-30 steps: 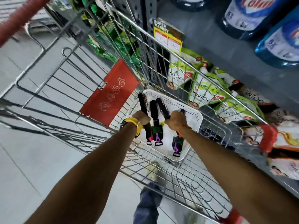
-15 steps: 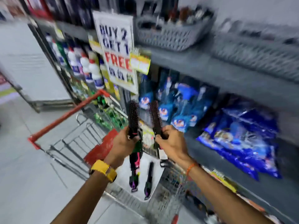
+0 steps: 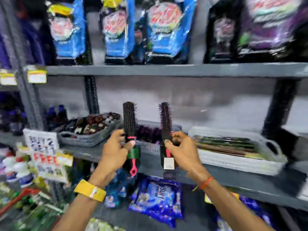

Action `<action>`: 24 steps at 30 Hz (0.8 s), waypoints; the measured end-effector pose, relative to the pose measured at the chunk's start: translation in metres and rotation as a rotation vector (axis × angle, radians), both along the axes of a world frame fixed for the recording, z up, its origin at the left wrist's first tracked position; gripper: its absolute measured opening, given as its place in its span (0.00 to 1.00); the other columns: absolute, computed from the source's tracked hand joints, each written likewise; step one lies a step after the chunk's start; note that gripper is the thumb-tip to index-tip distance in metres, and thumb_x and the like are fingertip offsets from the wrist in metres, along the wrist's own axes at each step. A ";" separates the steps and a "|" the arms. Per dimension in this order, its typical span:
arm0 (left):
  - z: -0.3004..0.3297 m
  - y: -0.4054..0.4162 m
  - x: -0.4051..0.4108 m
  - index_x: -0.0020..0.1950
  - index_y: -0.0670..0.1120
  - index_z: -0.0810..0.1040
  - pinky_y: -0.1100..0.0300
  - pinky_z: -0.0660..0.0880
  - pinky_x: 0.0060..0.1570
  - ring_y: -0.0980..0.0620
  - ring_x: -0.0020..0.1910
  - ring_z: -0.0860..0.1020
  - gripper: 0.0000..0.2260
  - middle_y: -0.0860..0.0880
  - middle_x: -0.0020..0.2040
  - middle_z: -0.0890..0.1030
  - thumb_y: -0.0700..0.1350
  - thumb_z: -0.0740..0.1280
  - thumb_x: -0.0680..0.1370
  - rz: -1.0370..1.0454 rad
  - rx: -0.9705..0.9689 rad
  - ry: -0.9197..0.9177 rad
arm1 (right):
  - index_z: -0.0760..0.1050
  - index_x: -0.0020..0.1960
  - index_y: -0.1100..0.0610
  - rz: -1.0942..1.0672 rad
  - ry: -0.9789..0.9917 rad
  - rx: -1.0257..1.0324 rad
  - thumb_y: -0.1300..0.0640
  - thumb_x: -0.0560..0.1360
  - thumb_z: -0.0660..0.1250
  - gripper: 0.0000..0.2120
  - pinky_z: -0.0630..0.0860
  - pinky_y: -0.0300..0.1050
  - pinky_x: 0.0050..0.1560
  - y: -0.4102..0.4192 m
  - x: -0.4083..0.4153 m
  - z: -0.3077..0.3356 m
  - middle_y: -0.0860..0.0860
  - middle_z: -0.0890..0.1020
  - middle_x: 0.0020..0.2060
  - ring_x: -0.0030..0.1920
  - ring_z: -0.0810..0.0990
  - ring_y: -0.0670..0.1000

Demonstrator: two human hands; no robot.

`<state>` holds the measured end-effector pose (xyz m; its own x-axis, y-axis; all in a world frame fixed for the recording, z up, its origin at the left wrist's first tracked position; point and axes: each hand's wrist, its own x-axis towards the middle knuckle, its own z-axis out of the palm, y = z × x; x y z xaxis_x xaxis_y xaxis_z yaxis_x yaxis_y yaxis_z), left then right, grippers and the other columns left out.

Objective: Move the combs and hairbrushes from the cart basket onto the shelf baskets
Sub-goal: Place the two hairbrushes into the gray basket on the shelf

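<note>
My left hand (image 3: 115,152) grips a black hairbrush (image 3: 130,119) with a pink handle and a green label, held upright. A second black round hairbrush (image 3: 165,119) with a white tag stands upright in my right hand (image 3: 181,150). Both brushes are raised in front of the middle shelf, just before a grey shelf basket (image 3: 150,145) that holds dark and purple brushes. To its right a white basket (image 3: 240,162) holds flat combs. The cart basket is out of view; only the cart's red handle (image 3: 18,200) shows at the lower left.
A grey basket (image 3: 88,139) of hair clips sits on the shelf to the left. A "buy 2 get 1 free" sign (image 3: 45,154) hangs at the shelf edge. Blue and black pouches fill the upper shelf (image 3: 166,70); blue packets lie below.
Both hands lifted one brush each out of the white cart basket and raised them to the middle shelf. My view swung up from the cart to the shelf baskets.
</note>
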<state>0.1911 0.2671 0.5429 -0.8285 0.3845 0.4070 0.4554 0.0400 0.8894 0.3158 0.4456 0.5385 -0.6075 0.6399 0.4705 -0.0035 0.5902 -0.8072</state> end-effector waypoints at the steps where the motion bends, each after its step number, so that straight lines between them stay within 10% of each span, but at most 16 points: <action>1: 0.005 0.013 0.002 0.60 0.39 0.75 0.56 0.77 0.53 0.48 0.46 0.78 0.16 0.42 0.48 0.81 0.30 0.70 0.74 -0.026 0.009 -0.022 | 0.75 0.38 0.47 -0.020 0.009 -0.015 0.54 0.69 0.73 0.07 0.74 0.42 0.38 0.012 0.008 0.005 0.45 0.83 0.31 0.32 0.79 0.42; 4: 0.017 0.071 0.013 0.62 0.36 0.75 0.72 0.78 0.39 0.52 0.40 0.79 0.17 0.43 0.44 0.82 0.31 0.71 0.74 -0.112 -0.024 -0.031 | 0.78 0.42 0.51 -0.147 0.034 -0.029 0.53 0.68 0.73 0.05 0.74 0.36 0.36 0.057 0.049 0.024 0.45 0.85 0.33 0.32 0.81 0.39; 8: 0.026 0.129 0.027 0.61 0.35 0.76 0.45 0.79 0.59 0.44 0.50 0.82 0.16 0.37 0.52 0.84 0.33 0.72 0.74 -0.190 -0.077 -0.039 | 0.80 0.46 0.54 -0.271 0.041 -0.050 0.54 0.69 0.74 0.08 0.77 0.45 0.43 0.097 0.086 0.037 0.48 0.86 0.36 0.39 0.85 0.48; 13: 0.025 0.154 0.028 0.58 0.46 0.75 0.49 0.76 0.62 0.44 0.55 0.81 0.11 0.46 0.49 0.83 0.38 0.70 0.77 -0.239 -0.098 -0.096 | 0.79 0.44 0.52 -0.307 0.016 -0.021 0.52 0.69 0.73 0.06 0.72 0.29 0.34 0.114 0.091 0.043 0.43 0.85 0.32 0.35 0.82 0.36; 24: 0.025 0.159 -0.085 0.52 0.50 0.78 0.60 0.73 0.47 0.46 0.48 0.78 0.04 0.42 0.55 0.82 0.43 0.69 0.78 -0.121 -0.173 -0.102 | 0.76 0.36 0.50 -0.227 -0.086 -0.104 0.50 0.71 0.72 0.08 0.82 0.53 0.48 0.100 -0.017 0.037 0.51 0.87 0.42 0.44 0.86 0.54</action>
<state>0.1066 0.4266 0.5684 -0.8058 0.5401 0.2428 0.3740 0.1463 0.9158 0.2988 0.5452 0.5757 -0.4779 0.8067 0.3478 0.1908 0.4817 -0.8553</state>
